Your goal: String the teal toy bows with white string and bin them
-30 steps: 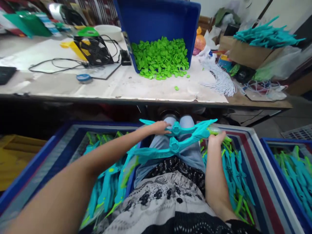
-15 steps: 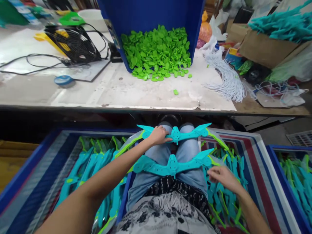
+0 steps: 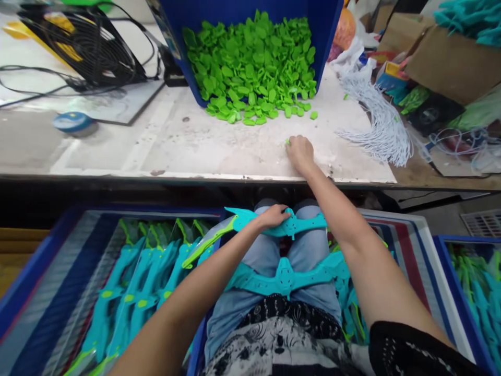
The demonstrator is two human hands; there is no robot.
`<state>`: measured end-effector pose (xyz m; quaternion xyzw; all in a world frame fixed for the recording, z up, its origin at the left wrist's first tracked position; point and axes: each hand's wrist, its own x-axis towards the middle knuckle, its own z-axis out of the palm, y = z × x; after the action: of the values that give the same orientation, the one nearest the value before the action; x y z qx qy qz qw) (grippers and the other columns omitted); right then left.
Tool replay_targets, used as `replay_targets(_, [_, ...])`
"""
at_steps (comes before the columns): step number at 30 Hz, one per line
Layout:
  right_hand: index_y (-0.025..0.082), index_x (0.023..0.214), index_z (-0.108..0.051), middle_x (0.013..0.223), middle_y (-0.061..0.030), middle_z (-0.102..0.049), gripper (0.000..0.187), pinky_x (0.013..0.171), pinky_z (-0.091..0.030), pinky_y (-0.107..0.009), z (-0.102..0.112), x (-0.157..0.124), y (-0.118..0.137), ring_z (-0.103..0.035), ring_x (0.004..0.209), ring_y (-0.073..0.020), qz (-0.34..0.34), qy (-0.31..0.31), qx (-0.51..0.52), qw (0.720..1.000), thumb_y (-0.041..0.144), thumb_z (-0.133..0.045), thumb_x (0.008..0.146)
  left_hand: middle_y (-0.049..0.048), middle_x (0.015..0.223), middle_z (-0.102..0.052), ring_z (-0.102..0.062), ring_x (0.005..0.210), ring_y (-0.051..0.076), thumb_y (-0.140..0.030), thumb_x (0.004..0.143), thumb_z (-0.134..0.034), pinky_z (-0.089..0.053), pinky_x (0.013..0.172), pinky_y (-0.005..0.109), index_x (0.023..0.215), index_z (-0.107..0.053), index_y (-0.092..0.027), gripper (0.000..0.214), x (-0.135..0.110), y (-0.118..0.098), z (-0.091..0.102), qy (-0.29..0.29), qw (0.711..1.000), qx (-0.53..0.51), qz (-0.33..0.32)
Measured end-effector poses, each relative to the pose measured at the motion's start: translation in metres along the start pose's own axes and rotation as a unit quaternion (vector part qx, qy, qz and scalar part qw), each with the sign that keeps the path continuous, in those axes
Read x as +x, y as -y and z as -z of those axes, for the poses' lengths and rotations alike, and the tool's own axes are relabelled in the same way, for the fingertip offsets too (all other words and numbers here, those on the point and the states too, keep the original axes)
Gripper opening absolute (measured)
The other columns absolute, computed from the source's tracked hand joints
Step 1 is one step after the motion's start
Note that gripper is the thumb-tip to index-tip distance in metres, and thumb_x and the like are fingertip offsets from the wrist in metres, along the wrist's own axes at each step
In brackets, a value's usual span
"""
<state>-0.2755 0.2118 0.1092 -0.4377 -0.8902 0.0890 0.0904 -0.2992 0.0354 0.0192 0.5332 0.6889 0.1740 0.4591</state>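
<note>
Two turquoise plastic toy bows lie across the thighs, one in front of the other. My left hand (image 3: 276,215) is closed on the farther toy bow (image 3: 307,224), just left of its raised centre; bright green limbs extend from its ends, the right one hidden behind my right arm. The nearer toy bow (image 3: 266,282) rests untouched by the hands. Out on the table, my right hand (image 3: 300,154) has its fingertips pinched on a small green plastic piece (image 3: 287,141), of which only an edge shows.
A tipped blue bin (image 3: 331,47) spills green pieces (image 3: 254,68) onto the white table (image 3: 215,151). Finished-looking bows (image 3: 133,282) fill a crate at left; more lie at right. A fan (image 3: 90,47), blue tape roll (image 3: 72,121) and white strings (image 3: 385,125) stand around.
My right hand has moved from beside the nearer bow up to the table, onto the loose green piece. My left hand has slid closer to the farther bow's centre. The view has shifted.
</note>
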Motion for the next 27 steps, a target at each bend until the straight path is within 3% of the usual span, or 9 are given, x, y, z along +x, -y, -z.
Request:
replay_targets(2, [0.011,0.102,-0.066,0.102,-0.0154,-0.068,0.025,0.089,-0.046,-0.038,0.007,-0.021,-0.007,-0.061,0.100,-0.0264,0.000,-0.002,0.044,0.999,0.023,-0.045,0.093,0.0042,0.105,-0.073,-0.066,0.090,0.018,-0.029,0.088,-0.049,-0.051,0.071,0.023,0.113,-0.066,-0.017,0.033,0.003,0.006,0.001,0.019,0.995,-0.095,0.026])
replay_targets(5, [0.016,0.097,-0.064,0.078,-0.0043,-0.070,0.025,0.074,-0.049,-0.029,0.008,-0.085,-0.023,-0.065,0.074,-0.0174,0.004,0.023,0.210,0.977,0.036,-0.049,0.092,0.0020,0.083,-0.070,-0.058,0.067,0.013,-0.027,0.085,-0.053,-0.044,0.056,0.021,0.107,-0.069,-0.015,0.029,0.006,0.013,0.001,0.034,0.977,-0.202,0.056])
replay_targets(9, [0.017,0.091,-0.058,0.055,0.0031,-0.062,0.034,0.047,-0.043,-0.022,-0.019,-0.179,-0.036,-0.052,0.041,-0.0099,-0.102,0.130,0.425,0.890,0.050,-0.055,0.081,-0.0023,0.062,-0.058,-0.042,0.050,0.008,-0.027,0.080,-0.060,-0.032,0.046,0.019,0.100,-0.071,-0.014,0.026,0.009,0.017,-0.001,0.045,0.963,-0.260,0.053])
replay_targets(12, [0.018,0.093,-0.052,0.050,0.0060,-0.059,0.038,0.039,-0.037,-0.019,-0.051,-0.218,-0.031,-0.049,0.036,-0.0093,-0.213,0.129,0.510,0.823,0.049,-0.061,0.072,-0.0016,0.063,-0.061,-0.047,0.053,0.009,-0.029,0.077,-0.067,-0.036,0.050,0.020,0.098,-0.072,-0.014,0.027,0.010,0.015,-0.003,0.040,0.948,-0.306,0.071])
replay_targets(16, [0.021,0.091,-0.047,0.050,0.0070,-0.059,0.034,0.035,-0.034,-0.017,-0.078,-0.228,-0.014,-0.051,0.035,-0.0096,-0.287,0.059,0.554,0.779,0.045,-0.060,0.072,-0.0005,0.065,-0.064,-0.053,0.057,0.011,-0.033,0.075,-0.071,-0.041,0.054,0.021,0.094,-0.073,-0.015,0.025,0.009,0.014,-0.004,0.026,0.939,-0.331,0.085])
replay_targets(19, [0.021,0.090,-0.046,0.048,0.0077,-0.059,0.029,0.034,-0.035,-0.017,-0.084,-0.229,-0.006,-0.052,0.034,-0.0100,-0.306,0.029,0.546,0.780,0.042,-0.059,0.075,-0.0008,0.065,-0.063,-0.053,0.058,0.011,-0.035,0.077,-0.069,-0.041,0.056,0.021,0.091,-0.072,-0.015,0.025,0.007,0.015,-0.002,0.031,0.939,-0.332,0.085])
replay_targets(22, [0.020,0.094,-0.047,0.043,0.0089,-0.056,0.031,0.031,-0.035,-0.016,-0.083,-0.231,-0.004,-0.051,0.031,-0.0108,-0.324,0.040,0.523,0.787,0.043,-0.059,0.078,-0.0018,0.066,-0.062,-0.052,0.061,0.011,-0.036,0.072,-0.072,-0.040,0.056,0.021,0.088,-0.071,-0.015,0.027,0.002,0.014,-0.001,0.039,0.949,-0.307,0.055])
replay_targets(25, [0.016,0.113,-0.049,0.041,0.0103,-0.054,0.049,0.030,-0.036,-0.016,-0.078,-0.234,-0.005,-0.052,0.031,-0.0116,-0.357,0.047,0.490,0.793,0.044,-0.065,0.077,-0.0025,0.069,-0.061,-0.052,0.063,0.012,-0.036,0.068,-0.073,-0.039,0.056,0.021,0.086,-0.069,-0.014,0.028,-0.002,0.012,-0.004,0.030,0.961,-0.275,0.010])
replay_targets(27, [0.014,0.134,-0.039,0.041,0.0107,-0.054,0.070,0.030,-0.037,-0.016,-0.074,-0.236,-0.007,-0.053,0.032,-0.0125,-0.374,0.068,0.483,0.789,0.042,-0.069,0.076,-0.0027,0.069,-0.059,-0.051,0.064,0.012,-0.036,0.068,-0.070,-0.039,0.056,0.021,0.084,-0.067,-0.014,0.027,-0.004,0.012,-0.006,0.021,0.965,-0.260,-0.006])
